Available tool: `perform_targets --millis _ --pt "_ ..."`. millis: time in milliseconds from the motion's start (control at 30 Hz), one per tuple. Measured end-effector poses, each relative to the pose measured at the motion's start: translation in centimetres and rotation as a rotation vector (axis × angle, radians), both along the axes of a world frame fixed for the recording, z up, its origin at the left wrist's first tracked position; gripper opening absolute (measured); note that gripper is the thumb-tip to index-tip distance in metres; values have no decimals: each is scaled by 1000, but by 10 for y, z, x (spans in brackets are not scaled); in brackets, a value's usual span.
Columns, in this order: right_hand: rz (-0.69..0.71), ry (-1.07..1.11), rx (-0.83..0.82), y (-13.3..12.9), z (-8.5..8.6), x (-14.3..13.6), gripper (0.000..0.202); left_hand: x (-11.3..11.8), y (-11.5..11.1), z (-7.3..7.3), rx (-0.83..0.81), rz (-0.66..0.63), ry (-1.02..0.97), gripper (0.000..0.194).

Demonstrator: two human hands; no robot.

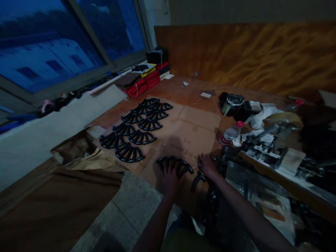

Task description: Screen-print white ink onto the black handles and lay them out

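A fan-shaped row of glossy black curved pieces (174,161) lies on the flattened cardboard sheet (193,119) close to me. My left hand (170,179) rests at the near side of this row, its fingers stretched out and touching the pieces. To the right, my right hand (207,167) is over the cardboard with fingers extended and nothing visible in them. Just below it lies a small separate black curved piece (198,179). Farther left on the cardboard, several similar black fans (141,137) are laid out in rows. What exactly the pieces are is too dark to make out.
A bottle with a red cap (231,133) stands right of the cardboard, near a black tub (232,104). A tape dispenser (283,122) and clutter fill the right side. Red folded stacks (143,85) lie at the back left, beside the window.
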State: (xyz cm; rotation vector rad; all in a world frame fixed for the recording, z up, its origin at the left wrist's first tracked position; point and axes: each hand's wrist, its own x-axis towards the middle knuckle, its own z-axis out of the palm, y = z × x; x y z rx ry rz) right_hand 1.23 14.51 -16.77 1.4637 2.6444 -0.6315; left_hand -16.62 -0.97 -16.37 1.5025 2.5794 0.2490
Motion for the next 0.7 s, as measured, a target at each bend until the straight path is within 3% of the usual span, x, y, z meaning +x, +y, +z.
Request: perform_targets --millis 100,167,300,400,500,600,700 --pt "18 -21 28 2 -16 -1 51 -26 24 -2 29 -48 -1 60" --pt "14 -19 46 2 -27 -1 53 -46 63 -2 36 -77 -7 61" --pt "-17 -56 47 1 -43 0 57 -79 185 9 44 -185 -40 63" --pt "-28 -87 26 -1 -54 1 63 -96 284 18 44 -271 -55 60" --pt "-40 -98 -14 2 -69 9 71 -109 367 21 47 -323 -61 62" --pt "-2 -60 -92 15 -87 20 72 -124 427 17 53 -334 -69 62" --pt "70 35 -117 29 -101 29 62 -141 464 10 44 -320 -76 59"
